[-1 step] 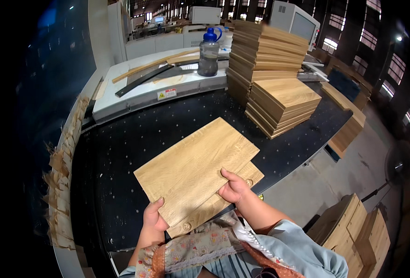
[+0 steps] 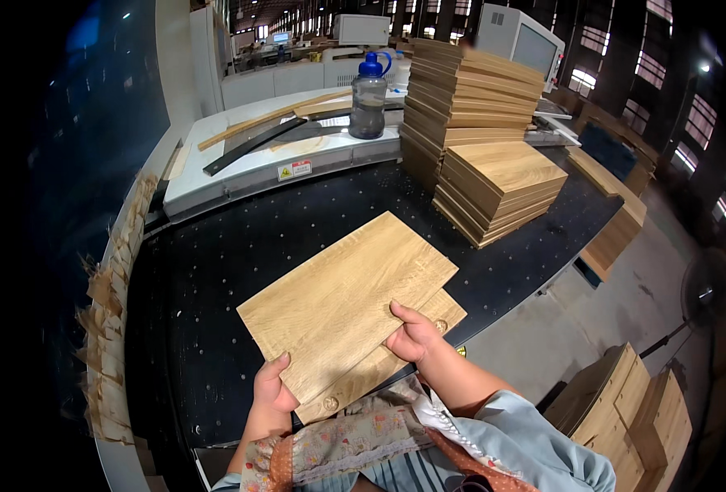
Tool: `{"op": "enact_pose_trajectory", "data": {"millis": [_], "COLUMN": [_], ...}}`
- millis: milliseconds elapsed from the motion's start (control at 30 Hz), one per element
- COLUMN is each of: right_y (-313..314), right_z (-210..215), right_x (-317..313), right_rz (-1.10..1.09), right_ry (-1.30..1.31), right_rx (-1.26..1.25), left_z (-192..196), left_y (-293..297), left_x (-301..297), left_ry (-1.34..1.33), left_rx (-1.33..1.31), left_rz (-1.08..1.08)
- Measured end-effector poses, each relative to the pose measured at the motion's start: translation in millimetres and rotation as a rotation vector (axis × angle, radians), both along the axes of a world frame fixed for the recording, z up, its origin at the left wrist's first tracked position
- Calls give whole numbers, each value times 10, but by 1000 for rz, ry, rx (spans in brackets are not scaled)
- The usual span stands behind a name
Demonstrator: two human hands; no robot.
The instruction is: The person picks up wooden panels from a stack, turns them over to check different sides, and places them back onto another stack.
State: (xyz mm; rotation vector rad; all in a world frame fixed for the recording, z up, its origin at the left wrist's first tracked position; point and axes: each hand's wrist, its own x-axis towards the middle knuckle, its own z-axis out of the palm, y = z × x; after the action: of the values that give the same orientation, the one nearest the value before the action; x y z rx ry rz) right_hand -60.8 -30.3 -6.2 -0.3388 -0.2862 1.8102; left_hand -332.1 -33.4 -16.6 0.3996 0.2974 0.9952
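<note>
A light wood-grain panel (image 2: 351,299) is held tilted above the black table. Beneath it lies a second wooden panel (image 2: 363,383), its near edge sticking out toward me, with a round hole near each end. My left hand (image 2: 273,387) grips the near left corner of the upper panel, thumb on top. On the right, my right hand (image 2: 415,332) clasps the near side of the panels, its thumb lying on the upper one. The fingers under the wood are hidden.
On the black dotted table (image 2: 207,271) stand a low stack of panels (image 2: 502,197) and a tall stack (image 2: 470,98) behind it. A blue-lidded water bottle (image 2: 369,98) stands on the white machine bed (image 2: 215,172). Wooden panels (image 2: 625,410) stand at the lower right.
</note>
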Motion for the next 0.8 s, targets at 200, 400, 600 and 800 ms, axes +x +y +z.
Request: {"op": "enact_pose_trajectory", "data": {"millis": [200, 400, 600, 800], "right_y": [-2, 40, 8, 43], "right_z": [-25, -41, -36, -46], "right_x": [-41, 1, -7, 10], "right_rz": [-23, 7, -13, 5], "right_ry": [9, 33, 26, 53], "right_rx": [6, -16, -2, -31], "left_z": [-68, -58, -96, -104], "left_y": [25, 50, 12, 48], "left_x": [-57, -57, -43, -53], "left_ry": [4, -45, 2, -23], "left_rx": [8, -67, -12, -24], "left_rz": [-27, -28, -5, -32]}}
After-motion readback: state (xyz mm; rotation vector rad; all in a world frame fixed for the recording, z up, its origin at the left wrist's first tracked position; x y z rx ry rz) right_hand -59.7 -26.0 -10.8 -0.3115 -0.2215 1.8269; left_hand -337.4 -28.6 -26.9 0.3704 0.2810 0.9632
